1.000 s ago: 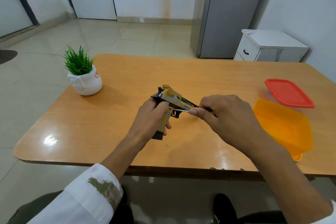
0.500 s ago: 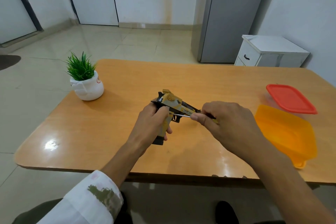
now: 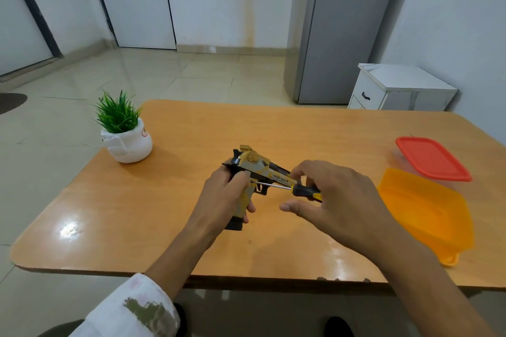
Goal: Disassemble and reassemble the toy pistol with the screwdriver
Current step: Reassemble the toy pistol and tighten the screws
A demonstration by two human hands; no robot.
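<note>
The toy pistol (image 3: 260, 167), tan and yellow with black parts, is held above the middle of the wooden table (image 3: 164, 213). My left hand (image 3: 221, 200) grips it by the handle, muzzle pointing right. A screwdriver (image 3: 305, 191) with a black and yellow handle lies across the pistol's side, its metal tip set against the frame just above the grip. My right hand (image 3: 338, 200) holds the screwdriver's rear end with curled fingers. Its thumb is stretched out below, apart from the handle. The pistol's muzzle is hidden behind my right fingers.
A small green plant in a white pot (image 3: 124, 137) stands at the table's far left. An orange plastic container (image 3: 427, 210) and its red lid (image 3: 430, 157) lie at the right. Beyond the table stand a grey fridge (image 3: 342, 27) and a white cabinet (image 3: 397, 87).
My right thumb has come off the screwdriver and spread downward, uncovering the black and yellow handle. The pistol and my left hand have stayed in place.
</note>
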